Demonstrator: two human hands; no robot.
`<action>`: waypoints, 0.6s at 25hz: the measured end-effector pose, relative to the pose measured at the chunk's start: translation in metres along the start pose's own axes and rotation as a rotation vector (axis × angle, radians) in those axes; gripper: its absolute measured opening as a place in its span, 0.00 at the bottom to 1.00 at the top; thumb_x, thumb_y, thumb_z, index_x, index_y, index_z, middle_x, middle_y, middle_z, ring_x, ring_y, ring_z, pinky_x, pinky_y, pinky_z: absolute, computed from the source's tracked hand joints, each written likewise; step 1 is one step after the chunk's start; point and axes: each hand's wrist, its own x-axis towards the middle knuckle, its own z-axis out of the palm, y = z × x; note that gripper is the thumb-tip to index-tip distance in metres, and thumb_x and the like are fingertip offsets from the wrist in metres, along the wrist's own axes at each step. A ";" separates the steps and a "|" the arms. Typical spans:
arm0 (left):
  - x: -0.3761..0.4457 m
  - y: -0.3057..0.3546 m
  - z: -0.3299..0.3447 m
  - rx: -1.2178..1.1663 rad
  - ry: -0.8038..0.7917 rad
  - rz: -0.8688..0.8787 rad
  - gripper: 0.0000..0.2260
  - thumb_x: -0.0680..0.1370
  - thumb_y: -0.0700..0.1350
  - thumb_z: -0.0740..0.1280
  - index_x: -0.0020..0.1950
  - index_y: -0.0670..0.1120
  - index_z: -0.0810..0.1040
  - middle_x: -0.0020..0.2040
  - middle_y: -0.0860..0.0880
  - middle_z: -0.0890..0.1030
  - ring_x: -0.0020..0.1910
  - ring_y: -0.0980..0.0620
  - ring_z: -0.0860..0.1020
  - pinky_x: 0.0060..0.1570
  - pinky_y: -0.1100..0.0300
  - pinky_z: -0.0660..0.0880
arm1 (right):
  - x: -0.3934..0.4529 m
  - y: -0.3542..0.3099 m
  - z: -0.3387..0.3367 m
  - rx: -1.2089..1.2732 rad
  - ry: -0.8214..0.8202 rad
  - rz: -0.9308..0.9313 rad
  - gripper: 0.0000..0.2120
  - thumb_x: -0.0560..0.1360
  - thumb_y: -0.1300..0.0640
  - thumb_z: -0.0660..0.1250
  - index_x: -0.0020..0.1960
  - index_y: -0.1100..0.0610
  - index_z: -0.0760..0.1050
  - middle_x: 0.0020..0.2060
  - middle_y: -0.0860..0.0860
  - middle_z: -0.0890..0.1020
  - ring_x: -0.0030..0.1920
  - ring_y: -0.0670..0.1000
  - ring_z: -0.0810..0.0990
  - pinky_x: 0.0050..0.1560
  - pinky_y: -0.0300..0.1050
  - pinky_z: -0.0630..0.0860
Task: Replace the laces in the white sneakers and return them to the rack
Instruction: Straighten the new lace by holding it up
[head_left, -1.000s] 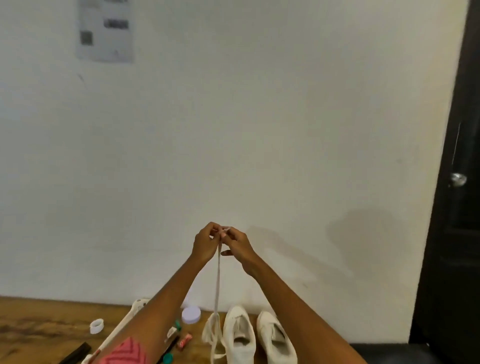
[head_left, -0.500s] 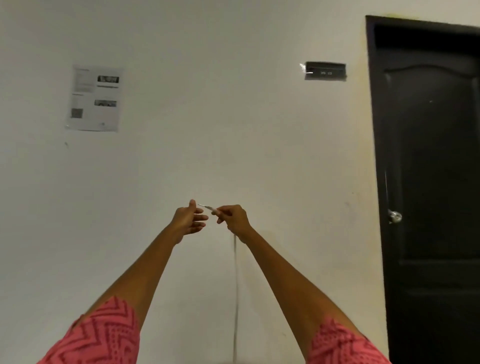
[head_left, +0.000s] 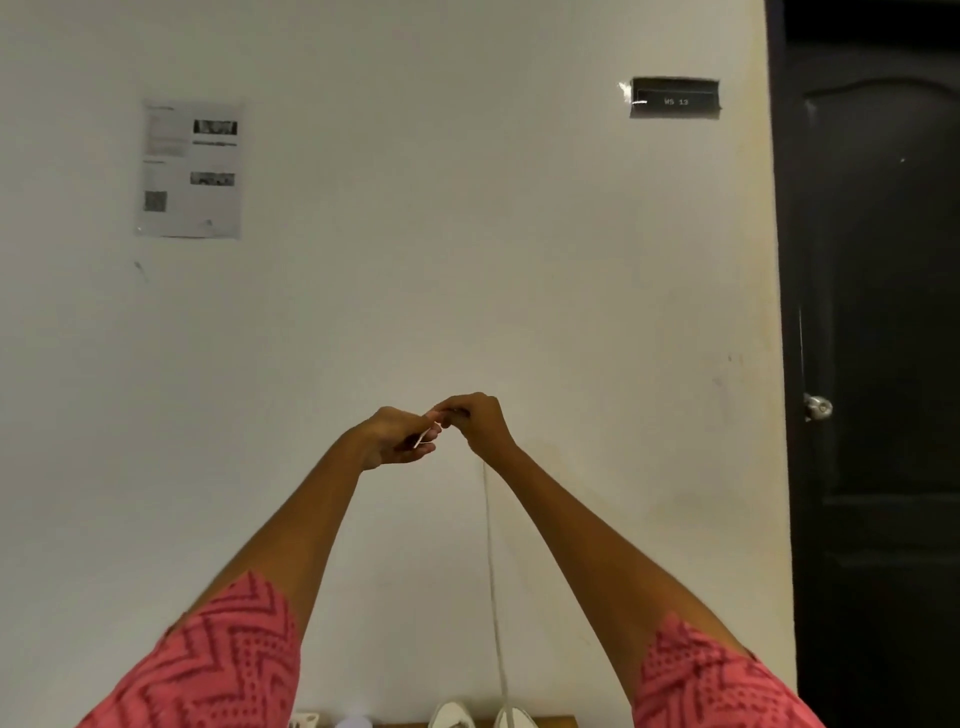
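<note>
Clearly the lace (head_left: 491, 571) hangs straight down from the right hand (head_left: 475, 423), which pinches its top end, toward the sneakers (head_left: 483, 718) at the desk's (head_left: 556, 721) far edge; the left hand (head_left: 397, 439), fingers loosely curled, touches the lace tip.

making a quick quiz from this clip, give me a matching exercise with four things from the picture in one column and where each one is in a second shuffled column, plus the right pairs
Things
1. lace
2. white sneakers
3. paper notice
4. dark door

Places
A. taped high on the wall, left side
B. along the right edge of the view
C. hanging straight down from the right hand
D. at the bottom edge, on the wooden surface

Pairs: 1-C, 2-D, 3-A, 4-B
</note>
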 end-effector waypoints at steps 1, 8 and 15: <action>-0.003 0.002 -0.001 -0.082 -0.063 0.015 0.10 0.77 0.44 0.67 0.51 0.38 0.80 0.38 0.47 0.79 0.34 0.54 0.78 0.34 0.67 0.79 | 0.000 -0.002 -0.001 0.061 0.035 0.012 0.07 0.75 0.65 0.66 0.48 0.65 0.82 0.39 0.61 0.84 0.35 0.47 0.78 0.36 0.28 0.71; 0.008 -0.021 0.023 -0.495 -0.048 0.206 0.10 0.75 0.32 0.65 0.57 0.32 0.76 0.48 0.41 0.81 0.37 0.52 0.84 0.42 0.63 0.81 | -0.033 0.004 0.030 0.361 0.056 0.267 0.14 0.79 0.67 0.55 0.40 0.64 0.77 0.31 0.54 0.78 0.28 0.49 0.74 0.29 0.35 0.69; 0.022 -0.060 0.014 -0.104 0.325 0.384 0.13 0.72 0.29 0.68 0.57 0.34 0.78 0.52 0.39 0.82 0.51 0.45 0.82 0.46 0.67 0.79 | -0.049 0.015 0.015 0.033 -0.388 0.231 0.14 0.74 0.54 0.70 0.43 0.67 0.81 0.27 0.51 0.76 0.24 0.43 0.71 0.27 0.31 0.67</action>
